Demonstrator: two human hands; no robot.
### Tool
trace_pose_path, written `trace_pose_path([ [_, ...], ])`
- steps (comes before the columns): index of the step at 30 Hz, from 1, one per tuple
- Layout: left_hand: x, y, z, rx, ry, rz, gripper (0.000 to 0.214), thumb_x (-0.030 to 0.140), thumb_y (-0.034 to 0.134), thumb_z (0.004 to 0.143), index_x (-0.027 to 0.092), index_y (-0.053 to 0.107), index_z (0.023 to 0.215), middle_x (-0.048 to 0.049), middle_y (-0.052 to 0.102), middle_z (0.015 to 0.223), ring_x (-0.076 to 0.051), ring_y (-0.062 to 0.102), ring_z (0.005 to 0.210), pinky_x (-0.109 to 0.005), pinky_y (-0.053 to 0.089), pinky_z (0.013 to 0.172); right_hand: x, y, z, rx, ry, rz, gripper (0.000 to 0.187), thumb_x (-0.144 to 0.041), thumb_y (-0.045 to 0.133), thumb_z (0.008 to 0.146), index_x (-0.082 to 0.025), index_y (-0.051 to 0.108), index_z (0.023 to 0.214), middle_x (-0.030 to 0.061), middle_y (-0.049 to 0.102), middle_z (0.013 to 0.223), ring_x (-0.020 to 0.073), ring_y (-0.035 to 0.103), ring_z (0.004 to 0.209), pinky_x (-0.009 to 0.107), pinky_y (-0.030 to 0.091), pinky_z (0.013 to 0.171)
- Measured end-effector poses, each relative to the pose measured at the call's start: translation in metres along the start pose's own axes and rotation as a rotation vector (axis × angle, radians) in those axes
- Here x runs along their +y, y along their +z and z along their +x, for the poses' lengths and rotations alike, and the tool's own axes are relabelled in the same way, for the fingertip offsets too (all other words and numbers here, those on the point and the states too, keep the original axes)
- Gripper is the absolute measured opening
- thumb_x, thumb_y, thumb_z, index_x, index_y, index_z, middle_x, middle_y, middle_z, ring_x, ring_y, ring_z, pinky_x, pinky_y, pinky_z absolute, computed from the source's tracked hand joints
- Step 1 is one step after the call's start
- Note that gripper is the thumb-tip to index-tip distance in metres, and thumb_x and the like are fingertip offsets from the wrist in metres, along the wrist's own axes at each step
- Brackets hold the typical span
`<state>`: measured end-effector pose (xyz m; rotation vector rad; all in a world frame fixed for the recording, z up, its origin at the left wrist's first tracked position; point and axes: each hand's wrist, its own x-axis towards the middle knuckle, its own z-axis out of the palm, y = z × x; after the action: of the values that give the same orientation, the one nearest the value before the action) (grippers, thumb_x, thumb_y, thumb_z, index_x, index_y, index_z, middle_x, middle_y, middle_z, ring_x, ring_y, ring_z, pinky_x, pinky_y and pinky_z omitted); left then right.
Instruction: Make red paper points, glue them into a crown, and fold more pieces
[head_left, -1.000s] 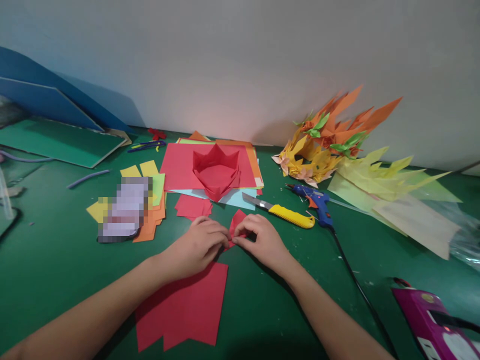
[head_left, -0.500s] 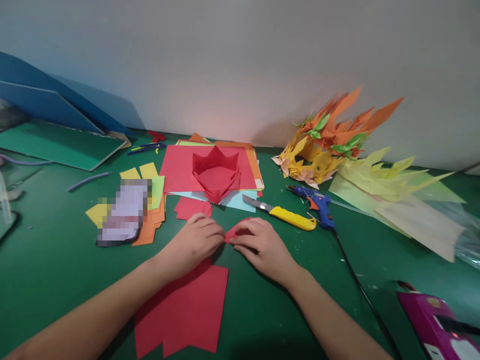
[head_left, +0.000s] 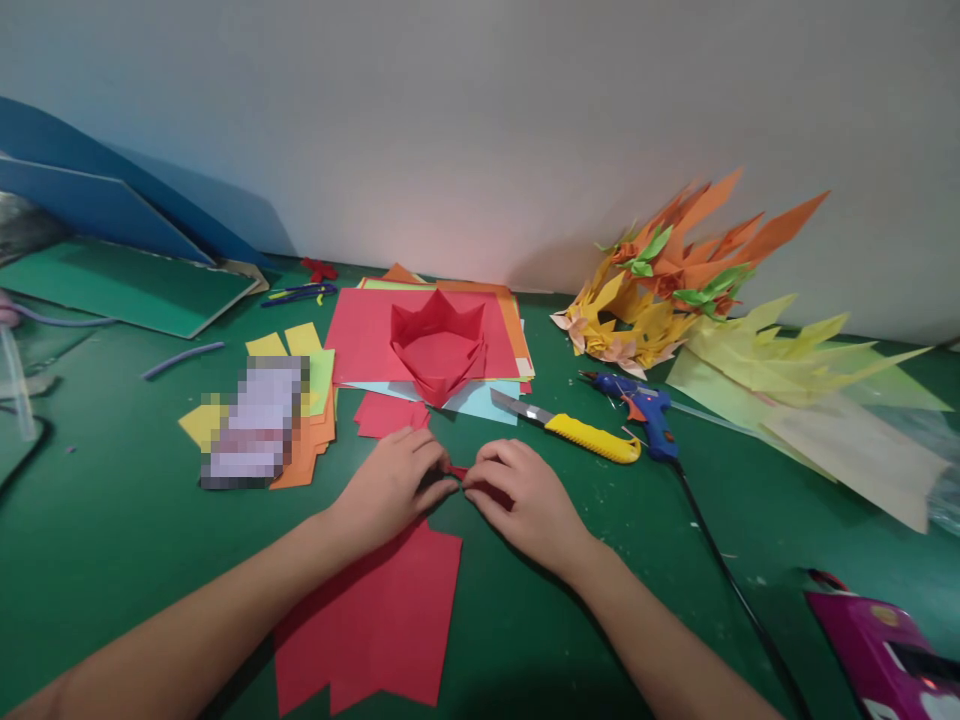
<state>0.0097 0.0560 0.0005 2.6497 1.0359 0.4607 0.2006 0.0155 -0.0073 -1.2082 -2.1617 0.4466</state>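
The left hand [head_left: 394, 485] and the right hand [head_left: 525, 495] meet low on the green tabletop [head_left: 112, 520]. Each is closed in a pinch on one end of a small red paper piece [head_left: 456, 470], which lies between their fingertips just beyond the cut red sheets [head_left: 390, 620] under the left forearm. The piece seems to be pressed flat, though the fingers hide most of it. A clean crease likely calls for one hand to hold the edges matched while the other presses firmly along the fold against the hard surface. Behind the hands are a red folded crown shape [head_left: 437, 345] on a stack of coloured sheets [head_left: 360, 335], a yellow utility knife [head_left: 592, 438] and a blue glue gun [head_left: 645, 415]. Orange and yellow paper flowers [head_left: 660, 290] lean against the plain pale wall [head_left: 480, 120], and blue boards [head_left: 90, 200] stand at the far left.
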Motion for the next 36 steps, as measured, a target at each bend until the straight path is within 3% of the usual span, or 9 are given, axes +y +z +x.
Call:
trace_pose_path([
  [4, 0.005, 0.001, 0.003, 0.03, -0.062, -0.214, 0.011, 0.022, 0.058, 0.085, 0.017, 0.055, 0.076, -0.002, 0.06, 0.077, -0.017, 0.056, 0.075, -0.029, 0.045, 0.068, 0.0, 0.001, 0.0, 0.054, 0.012, 0.06, 0.011, -0.016, 0.056, 0.085, -0.021, 0.065, 0.082, 0.0059, 0.065, 0.085, 0.0197, 0.057, 0.08, 0.034, 0.046, 0.072],
  [10, 0.01, -0.005, 0.005, 0.047, -0.227, -0.52, 0.012, 0.029, 0.053, 0.085, 0.018, 0.057, 0.079, 0.0011, 0.061, 0.073, -0.012, 0.053, 0.063, -0.024, 0.042, 0.058, 0.0, -0.002, -0.001, 0.191, 0.02, 0.243, 0.018, -0.019, 0.052, 0.088, -0.022, 0.069, 0.087, 0.0051, 0.068, 0.086, 0.0177, 0.063, 0.081, 0.032, 0.05, 0.073],
  [14, 0.015, -0.007, 0.005, 0.078, -0.418, -0.838, 0.024, 0.041, 0.06, 0.076, 0.018, 0.055, 0.082, 0.0016, 0.059, 0.07, -0.011, 0.052, 0.059, -0.023, 0.042, 0.055, -0.002, -0.003, 0.0, 0.261, 0.016, 0.379, 0.014, -0.016, 0.058, 0.084, -0.022, 0.071, 0.083, 0.0042, 0.069, 0.083, 0.0156, 0.065, 0.076, 0.027, 0.053, 0.07],
  [18, 0.019, -0.008, 0.006, 0.018, -0.536, -1.095, 0.035, 0.048, 0.067, 0.067, 0.017, 0.057, 0.08, 0.0024, 0.058, 0.065, -0.01, 0.051, 0.054, -0.024, 0.043, 0.054, -0.007, -0.003, 0.0, 0.249, 0.016, 0.445, 0.013, -0.015, 0.06, 0.082, -0.022, 0.071, 0.081, 0.0038, 0.069, 0.082, 0.0142, 0.065, 0.075, 0.025, 0.053, 0.069],
  [25, 0.023, -0.01, 0.008, 0.063, -0.649, -1.207, 0.037, 0.047, 0.076, 0.058, 0.016, 0.061, 0.072, 0.0023, 0.058, 0.059, -0.009, 0.051, 0.053, -0.024, 0.043, 0.054, -0.008, 0.001, -0.001, 0.262, 0.155, 0.514, 0.002, -0.02, 0.062, 0.078, -0.02, 0.064, 0.077, 0.0024, 0.068, 0.077, 0.0151, 0.065, 0.072, 0.028, 0.053, 0.069],
  [29, 0.025, -0.007, 0.008, 0.069, -0.656, -1.226, 0.034, 0.044, 0.077, 0.058, 0.015, 0.063, 0.07, 0.0018, 0.06, 0.057, -0.009, 0.051, 0.052, -0.023, 0.042, 0.052, -0.007, 0.002, -0.001, 0.228, 0.247, 0.605, 0.007, -0.026, 0.063, 0.077, -0.02, 0.061, 0.074, 0.0015, 0.067, 0.073, 0.0148, 0.064, 0.067, 0.027, 0.053, 0.064],
  [36, 0.024, -0.005, 0.008, 0.072, -0.683, -1.262, 0.03, 0.04, 0.079, 0.057, 0.014, 0.067, 0.069, 0.0007, 0.062, 0.056, -0.01, 0.053, 0.053, -0.024, 0.045, 0.057, -0.008, 0.001, 0.0, 0.23, 0.286, 0.602, 0.008, -0.025, 0.063, 0.075, -0.019, 0.061, 0.07, 0.0019, 0.067, 0.071, 0.0149, 0.064, 0.064, 0.027, 0.051, 0.063],
])
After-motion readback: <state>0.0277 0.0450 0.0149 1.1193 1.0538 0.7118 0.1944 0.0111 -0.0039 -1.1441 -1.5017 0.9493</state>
